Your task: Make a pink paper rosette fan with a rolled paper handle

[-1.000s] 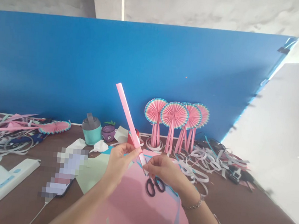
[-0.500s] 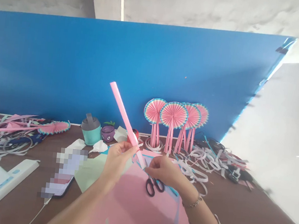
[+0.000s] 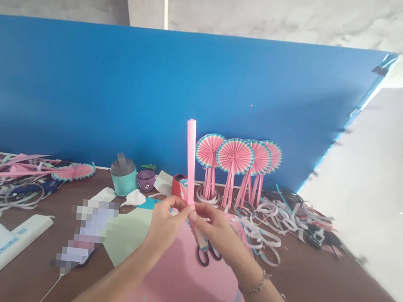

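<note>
A long folded pink paper strip (image 3: 190, 162) stands nearly upright in front of me. My left hand (image 3: 170, 217) pinches it near its lower part, thumb and fingers closed. From the other side my right hand (image 3: 213, 226) grips it too, the two thumbs almost meeting. Striped edges show near my fingers, and a pale lower end pokes out below my right hand. Black-handled scissors (image 3: 203, 256) lie beneath on a large pink paper sheet (image 3: 187, 284), their blades hidden. Light green paper (image 3: 126, 232) is to the left of the sheet.
Several pink pleated paper fans (image 3: 235, 155) lean against the blue partition (image 3: 157, 93). White strips (image 3: 270, 216) are heaped at the right. A phone (image 3: 86, 240), a power strip (image 3: 7, 250), a teal cup (image 3: 123, 179) and a purple pot (image 3: 145, 180) are at the left.
The pink strip has swung from leaning left to nearly upright and shifted right. My right hand has moved up and left and now grips it close beside my left hand.
</note>
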### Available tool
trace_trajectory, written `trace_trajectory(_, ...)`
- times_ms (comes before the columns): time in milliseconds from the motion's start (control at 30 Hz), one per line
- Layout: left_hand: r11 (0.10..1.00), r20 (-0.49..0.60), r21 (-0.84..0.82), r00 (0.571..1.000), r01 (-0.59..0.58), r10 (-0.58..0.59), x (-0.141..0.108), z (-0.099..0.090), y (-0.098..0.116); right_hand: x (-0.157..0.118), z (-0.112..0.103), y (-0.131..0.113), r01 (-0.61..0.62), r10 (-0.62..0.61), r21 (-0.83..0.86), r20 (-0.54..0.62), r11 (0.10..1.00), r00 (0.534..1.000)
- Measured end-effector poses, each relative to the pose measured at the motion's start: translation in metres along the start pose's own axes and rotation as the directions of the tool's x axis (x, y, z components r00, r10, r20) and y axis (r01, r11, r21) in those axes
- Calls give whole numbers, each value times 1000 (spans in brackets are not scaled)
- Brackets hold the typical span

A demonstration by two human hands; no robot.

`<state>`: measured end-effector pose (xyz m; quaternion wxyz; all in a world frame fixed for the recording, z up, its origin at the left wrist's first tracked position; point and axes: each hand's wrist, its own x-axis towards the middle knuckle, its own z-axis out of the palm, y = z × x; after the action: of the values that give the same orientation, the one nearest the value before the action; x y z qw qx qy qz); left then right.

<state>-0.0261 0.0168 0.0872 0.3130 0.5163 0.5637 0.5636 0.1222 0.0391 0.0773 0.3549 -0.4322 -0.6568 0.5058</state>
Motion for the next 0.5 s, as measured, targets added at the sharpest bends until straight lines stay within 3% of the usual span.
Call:
trace_trajectory(133, 994, 52, -79, 996, 75, -71, -2, 1, 2, 2, 2, 7, 0, 0, 28, 32, 1000, 999)
trace_trajectory(300, 965, 74, -201, 985, 169, -158, 0, -3, 7, 6, -5, 10, -6, -12, 106, 164, 994, 986)
trace_trajectory(500, 939, 97, -274, 978, 206, -186, 5, -5, 9, 9, -13, 12, 84, -97, 61, 268, 995, 958)
